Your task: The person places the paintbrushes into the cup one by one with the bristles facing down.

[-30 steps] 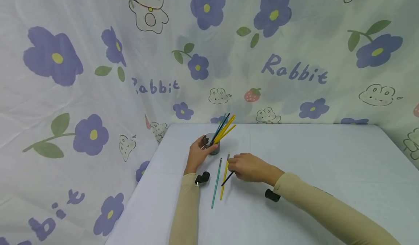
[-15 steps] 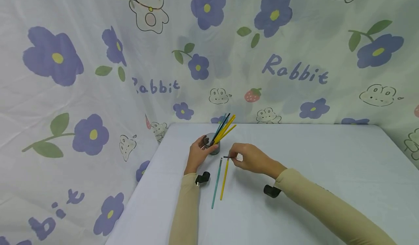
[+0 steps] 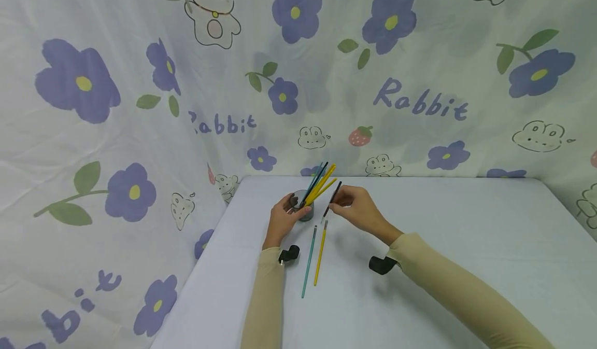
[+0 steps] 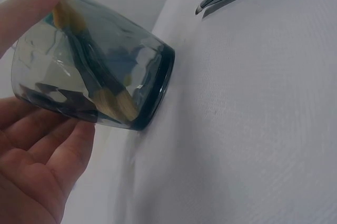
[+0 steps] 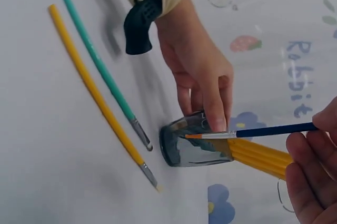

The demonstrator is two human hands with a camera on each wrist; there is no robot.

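Note:
My left hand point(image 3: 281, 223) grips a tinted see-through glass point(image 4: 116, 34), thumb near the rim and fingers round the far side. Several brushes point(image 3: 323, 183), yellow, teal and dark, stand in the glass, bristles down. Between thumb and fingers my right hand point(image 3: 361, 209) pinches a thin dark blue paintbrush point(image 5: 274, 130). Its orange-tipped bristles point down, just right of the glass in the head view. In the right wrist view the brush crosses in front of the glass. A teal paintbrush point(image 3: 309, 263) and a yellow paintbrush point(image 3: 320, 255) lie side by side nearer me.
The white-covered table point(image 3: 448, 214) extends far to the right of my hands. Behind it and on the left hangs a patterned cloth point(image 3: 326, 79) with flowers and rabbits. A black wrist camera point(image 3: 382, 265) sits below my right wrist.
My right hand has lifted the dark blue paintbrush from over the yellow one, moved away from me and turned it upright, bristles down. The left hand and glass have stayed put.

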